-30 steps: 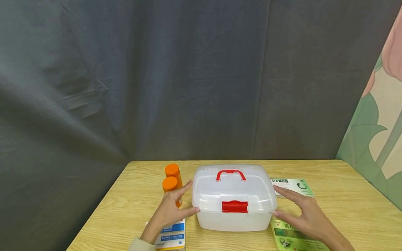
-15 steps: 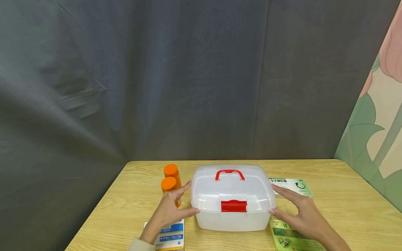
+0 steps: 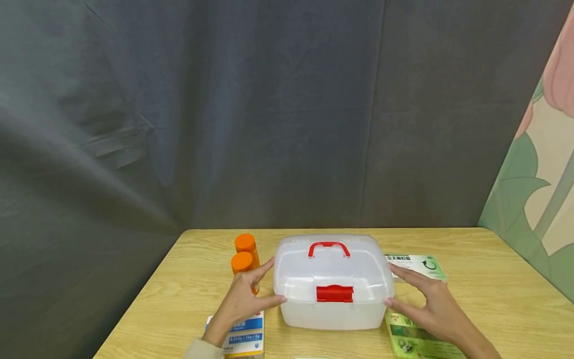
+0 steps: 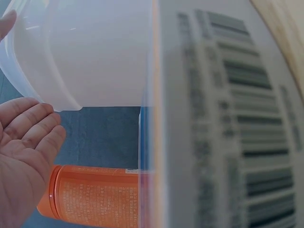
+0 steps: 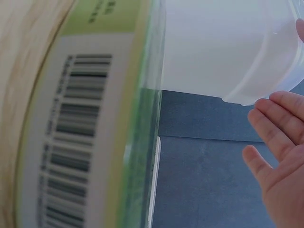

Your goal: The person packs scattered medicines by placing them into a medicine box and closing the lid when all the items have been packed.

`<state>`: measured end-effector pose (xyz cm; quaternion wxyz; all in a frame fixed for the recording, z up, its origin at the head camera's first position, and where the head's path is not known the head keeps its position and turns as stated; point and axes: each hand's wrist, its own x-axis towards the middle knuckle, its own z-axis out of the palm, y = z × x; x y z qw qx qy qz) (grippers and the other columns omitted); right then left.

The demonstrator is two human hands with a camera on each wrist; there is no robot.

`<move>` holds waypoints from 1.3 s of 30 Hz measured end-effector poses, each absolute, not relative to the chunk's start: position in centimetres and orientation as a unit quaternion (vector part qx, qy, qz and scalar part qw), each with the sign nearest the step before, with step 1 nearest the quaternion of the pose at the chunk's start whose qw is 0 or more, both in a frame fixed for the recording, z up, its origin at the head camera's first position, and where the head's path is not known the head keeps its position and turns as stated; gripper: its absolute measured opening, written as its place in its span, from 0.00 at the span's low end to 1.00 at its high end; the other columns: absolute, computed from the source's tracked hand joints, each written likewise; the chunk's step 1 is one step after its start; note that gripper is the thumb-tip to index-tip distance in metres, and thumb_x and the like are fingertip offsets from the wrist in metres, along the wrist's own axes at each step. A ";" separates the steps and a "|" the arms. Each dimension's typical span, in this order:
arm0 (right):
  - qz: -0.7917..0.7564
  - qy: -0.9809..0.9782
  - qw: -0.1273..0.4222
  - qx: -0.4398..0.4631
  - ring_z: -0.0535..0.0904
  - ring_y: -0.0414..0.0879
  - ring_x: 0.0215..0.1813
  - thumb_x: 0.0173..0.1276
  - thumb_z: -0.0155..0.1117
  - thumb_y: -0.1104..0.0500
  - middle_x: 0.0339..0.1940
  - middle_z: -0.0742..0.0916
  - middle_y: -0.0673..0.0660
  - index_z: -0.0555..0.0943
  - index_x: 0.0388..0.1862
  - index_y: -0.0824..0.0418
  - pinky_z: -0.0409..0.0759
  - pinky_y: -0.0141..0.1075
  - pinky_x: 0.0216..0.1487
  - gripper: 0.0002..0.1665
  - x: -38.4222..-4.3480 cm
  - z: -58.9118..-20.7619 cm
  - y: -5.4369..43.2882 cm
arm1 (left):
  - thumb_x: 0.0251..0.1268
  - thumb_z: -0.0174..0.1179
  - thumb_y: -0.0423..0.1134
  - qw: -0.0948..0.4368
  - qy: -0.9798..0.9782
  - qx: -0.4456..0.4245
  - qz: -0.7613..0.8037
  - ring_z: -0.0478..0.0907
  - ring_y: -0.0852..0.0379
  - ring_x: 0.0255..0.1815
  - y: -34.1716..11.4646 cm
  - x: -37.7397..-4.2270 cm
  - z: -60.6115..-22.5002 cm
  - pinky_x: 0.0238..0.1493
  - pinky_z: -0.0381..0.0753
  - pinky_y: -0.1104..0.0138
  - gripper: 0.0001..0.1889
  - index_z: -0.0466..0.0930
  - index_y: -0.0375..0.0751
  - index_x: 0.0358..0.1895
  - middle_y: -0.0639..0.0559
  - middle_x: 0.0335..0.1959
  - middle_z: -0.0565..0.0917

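Left of the case (image 3: pixel 333 274), your left hand (image 3: pixel 242 299) covers part of the blue-and-white carton (image 3: pixel 245 339), which the head view's bottom edge also cuts off; your left wrist view blurs its barcode (image 4: pixel 259 128). The front orange bottle (image 3: pixel 242 262) partly hides the rear orange bottle (image 3: pixel 245 243). Right of the case, your right hand (image 3: pixel 435 304) covers part of the green box (image 3: pixel 409 339), cut off below too. The case hides the left end of the white-and-green box (image 3: pixel 419 267). In front of the case, you cannot tell what the cut-off white sliver (image 3: pixel 311 358) is.
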<state>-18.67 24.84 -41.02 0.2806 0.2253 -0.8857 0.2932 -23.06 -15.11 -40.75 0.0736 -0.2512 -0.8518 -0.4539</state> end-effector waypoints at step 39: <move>0.316 -0.893 0.255 0.195 0.78 0.64 0.53 0.51 0.79 0.52 0.52 0.85 0.59 0.81 0.60 0.57 0.74 0.66 0.47 0.35 -18.3 -40.2 24.8 | 0.48 0.72 0.60 0.043 -0.868 -0.217 -0.445 0.51 0.63 0.06 -14.4 -23.2 -39.4 0.10 0.49 0.74 0.41 0.72 0.50 0.68 0.62 0.07 0.53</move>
